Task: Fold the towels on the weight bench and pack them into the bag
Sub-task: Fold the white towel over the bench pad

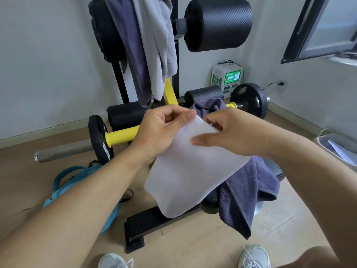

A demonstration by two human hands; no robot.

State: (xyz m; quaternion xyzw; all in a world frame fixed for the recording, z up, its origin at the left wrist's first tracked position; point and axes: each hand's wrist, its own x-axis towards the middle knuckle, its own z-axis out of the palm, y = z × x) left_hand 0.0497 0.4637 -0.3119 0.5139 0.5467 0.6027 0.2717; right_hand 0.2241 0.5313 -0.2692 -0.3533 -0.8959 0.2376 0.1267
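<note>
Straps of a blue bag (77, 192) curl on the floor at lower left, beside the left hand (160, 130), whose fingers pinch the top edge of a smooth white towel (189, 175) at frame centre. The right hand (231, 132) grips the same edge, thumb pressed flat on the cloth. Right of it, a purple towel (249, 190) droops, rumpled, over the weight bench (274, 169).
</note>
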